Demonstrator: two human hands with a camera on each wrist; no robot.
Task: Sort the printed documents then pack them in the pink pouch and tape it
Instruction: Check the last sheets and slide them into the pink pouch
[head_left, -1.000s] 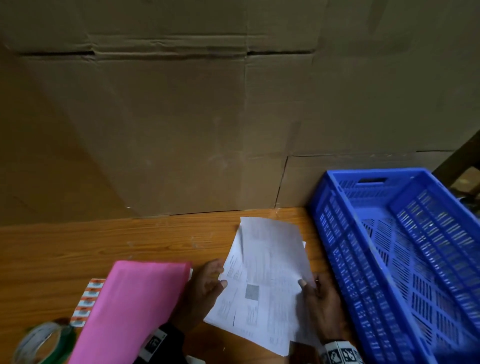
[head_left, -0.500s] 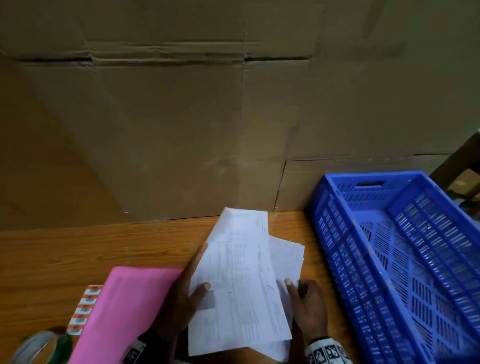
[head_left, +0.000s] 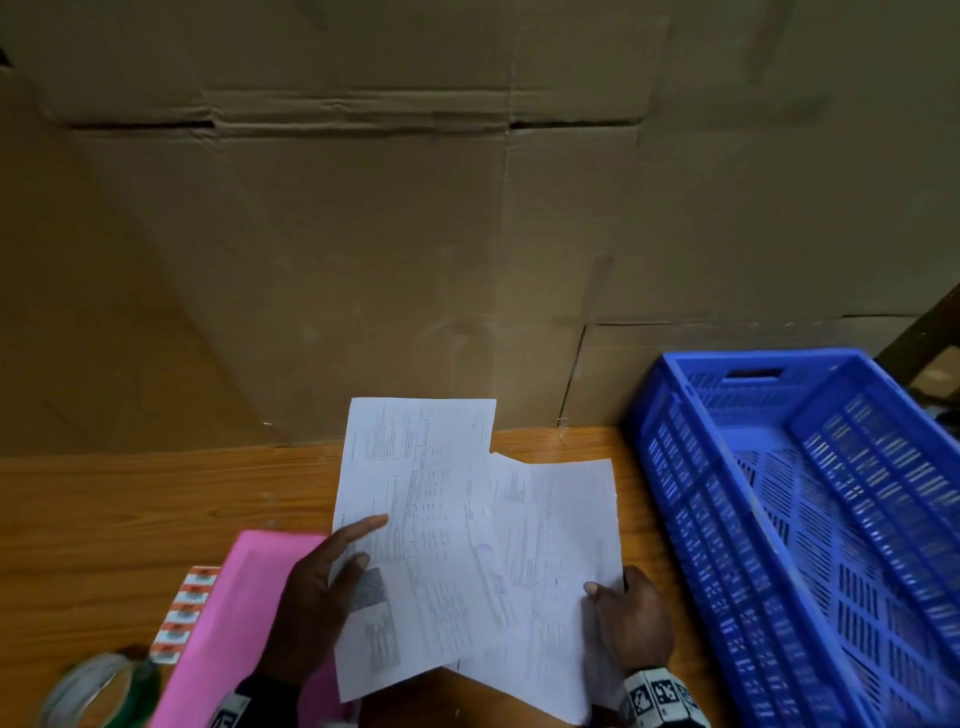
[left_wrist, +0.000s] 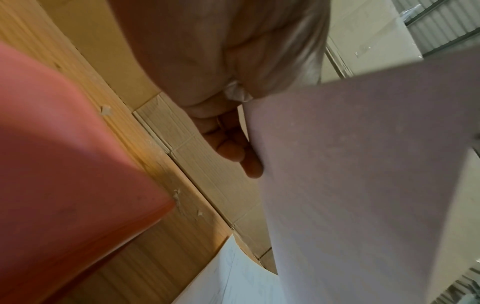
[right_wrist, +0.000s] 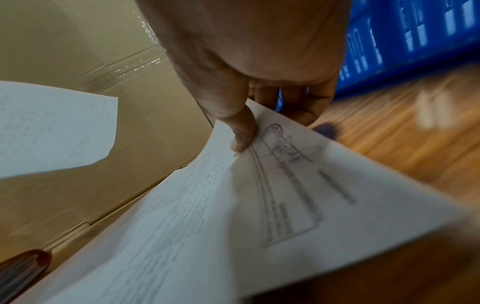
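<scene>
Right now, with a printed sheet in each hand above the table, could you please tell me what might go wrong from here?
1. The left hand holds its white printed sheet only near one edge, so it may sag or slip.
2. The right hand pinches the other printed sheet at its edge; a tug could crease it.
3. The sheets overlap above the flat pink pouch, so the sorted order could get mixed.

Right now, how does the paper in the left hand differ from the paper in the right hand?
The left-hand sheet lies on top and reaches further toward the cardboard; the right-hand sheet is partly tucked under it and sits nearer the blue crate. The left hand holds its sheet over the pink pouch; the right hand pinches its sheet's edge. Both are white printed pages.
</scene>
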